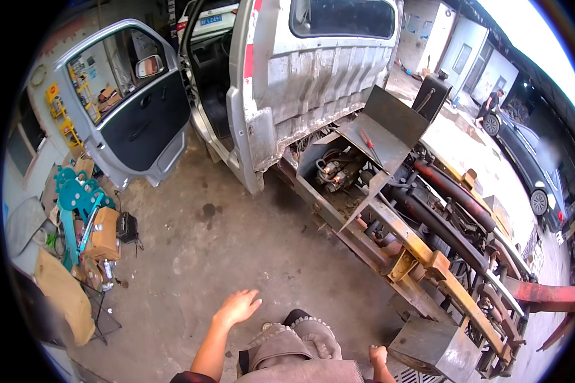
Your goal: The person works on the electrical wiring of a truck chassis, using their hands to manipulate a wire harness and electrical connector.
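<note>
Rusty metal truck frame point(428, 255); matt, stained concrete floor point(236, 249) — rough.

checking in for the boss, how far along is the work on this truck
Done: the truck chassis is stripped bare, its metal cover plate tipped up, the engine exposed, the cab door open. In hand: nothing; left hand and right hand are empty. Left: frame still bare.

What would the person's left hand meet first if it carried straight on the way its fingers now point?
The left hand is open, fingers pointing up and right over bare concrete floor. Nothing stands in that line nearby; farther on is probably the truck's rusty chassis rail, though depth is unclear.
</note>
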Action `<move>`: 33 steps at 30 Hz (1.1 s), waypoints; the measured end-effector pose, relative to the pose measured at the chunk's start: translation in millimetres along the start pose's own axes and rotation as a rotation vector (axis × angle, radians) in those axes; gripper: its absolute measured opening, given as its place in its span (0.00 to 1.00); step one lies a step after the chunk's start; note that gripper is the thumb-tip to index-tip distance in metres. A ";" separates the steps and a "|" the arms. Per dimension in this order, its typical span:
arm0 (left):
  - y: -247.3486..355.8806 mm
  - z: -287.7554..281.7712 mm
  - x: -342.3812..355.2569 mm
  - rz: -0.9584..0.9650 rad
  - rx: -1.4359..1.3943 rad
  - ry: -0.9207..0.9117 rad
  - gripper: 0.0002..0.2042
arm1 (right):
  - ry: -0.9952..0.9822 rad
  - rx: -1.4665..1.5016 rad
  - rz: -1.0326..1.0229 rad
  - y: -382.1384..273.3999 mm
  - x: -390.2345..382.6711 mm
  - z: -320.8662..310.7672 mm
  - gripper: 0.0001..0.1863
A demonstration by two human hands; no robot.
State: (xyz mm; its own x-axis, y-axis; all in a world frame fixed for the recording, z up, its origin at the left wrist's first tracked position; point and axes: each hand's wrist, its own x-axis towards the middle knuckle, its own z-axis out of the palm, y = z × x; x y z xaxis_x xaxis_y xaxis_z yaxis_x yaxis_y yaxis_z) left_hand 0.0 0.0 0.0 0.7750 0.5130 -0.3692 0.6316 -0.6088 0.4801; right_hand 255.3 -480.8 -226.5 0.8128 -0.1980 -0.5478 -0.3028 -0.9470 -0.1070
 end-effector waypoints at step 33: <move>-32.6 -140.0 687.1 0.000 -1.202 -0.208 0.17 | -0.178 0.548 0.095 -520.7 -47.0 164.8 0.24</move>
State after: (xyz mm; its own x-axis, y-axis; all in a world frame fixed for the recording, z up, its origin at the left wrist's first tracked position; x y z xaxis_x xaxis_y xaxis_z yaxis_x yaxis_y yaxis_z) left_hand 508.9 457.1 -158.0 0.8335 0.3391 -0.4362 0.2943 0.3958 0.8699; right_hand 292.8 63.3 -281.7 0.6875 -0.1853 -0.7021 -0.6224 -0.6485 -0.4383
